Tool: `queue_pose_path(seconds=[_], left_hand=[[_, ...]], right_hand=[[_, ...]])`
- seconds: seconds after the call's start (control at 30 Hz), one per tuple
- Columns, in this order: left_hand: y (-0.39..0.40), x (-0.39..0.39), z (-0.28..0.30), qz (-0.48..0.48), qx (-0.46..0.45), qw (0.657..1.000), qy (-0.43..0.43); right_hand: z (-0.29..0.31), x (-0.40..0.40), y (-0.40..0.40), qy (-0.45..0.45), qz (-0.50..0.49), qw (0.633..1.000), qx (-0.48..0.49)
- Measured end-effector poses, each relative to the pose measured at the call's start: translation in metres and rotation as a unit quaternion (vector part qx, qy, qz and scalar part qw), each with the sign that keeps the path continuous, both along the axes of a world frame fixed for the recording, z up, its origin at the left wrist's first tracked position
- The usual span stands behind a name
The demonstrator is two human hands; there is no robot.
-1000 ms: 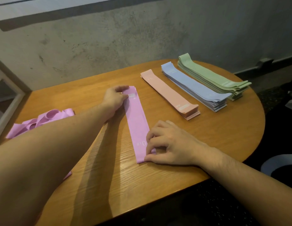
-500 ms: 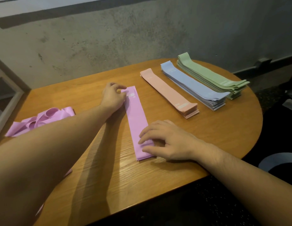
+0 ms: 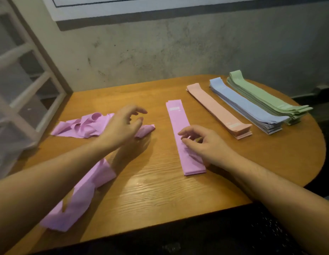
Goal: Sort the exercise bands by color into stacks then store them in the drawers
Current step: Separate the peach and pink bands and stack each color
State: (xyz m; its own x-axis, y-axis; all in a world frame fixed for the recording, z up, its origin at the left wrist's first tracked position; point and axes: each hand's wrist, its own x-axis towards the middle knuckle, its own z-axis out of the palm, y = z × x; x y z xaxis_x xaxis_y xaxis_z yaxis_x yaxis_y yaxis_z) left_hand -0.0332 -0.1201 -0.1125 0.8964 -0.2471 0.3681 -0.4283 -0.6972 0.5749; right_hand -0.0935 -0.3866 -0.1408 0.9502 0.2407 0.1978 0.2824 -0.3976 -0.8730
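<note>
A: Bare concrete wall, white frame w/ panes off to the left (image 3: 22, 74), and a rounded wooden table (image 3: 160, 190) pushed against the wall. That's the whole setup.

B: And the bands?

A: Four colours. Far right, a tall green stack (image 3: 266, 100); just beside it a blue stack (image 3: 248, 109); next a low peach stack (image 3: 219, 111). Mid-table lies a thin purple stack (image 3: 184, 137), flat and squared up. The loose purple bands (image 3: 86, 124) are heaped at the left, some trailing toward the near edge under the forearm.

B: Hands?

A: Left hand (image 3: 121, 127) hovers over the end of the loose heap, fingers spread and relaxed, holding nothing. Right hand (image 3: 202, 142) sits over the near half of the purple stack, fingers loosely bent, gripping nothing; can't tell if the tips touch the band.

B: So what step?

A: I'd say sorting's nearly done: purple is the last colour, and its stack is barely begun. No drawers in sight, so storing hasn't started.

B: Next move?

A: Prob. pinch one band out of the tangle w/ the left hand, pull it free of the others, flatten it, lay it square on the purple stack while the right keeps that stack from sliding. They're limp and will drag neighbours along, so separate first.
</note>
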Motion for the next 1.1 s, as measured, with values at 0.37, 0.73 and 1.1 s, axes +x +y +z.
queue_pose_path(seconds=[0.37,0.73,1.1], left_hand=[[0.09,-0.056,-0.045,0.078,0.084,0.992,-0.058],[0.092,-0.063,-0.038,0.153,-0.258,0.952,0.065],[0.097,-0.066,-0.019,0.044,-0.288,0.929,0.231]], right_hand=[[0.014,0.019,0.098,-0.03,0.025,0.997,-0.072],[0.007,0.014,0.18,-0.075,0.267,0.945,-0.175],[0.002,0.012,0.164,0.082,0.123,0.989,-0.015]])
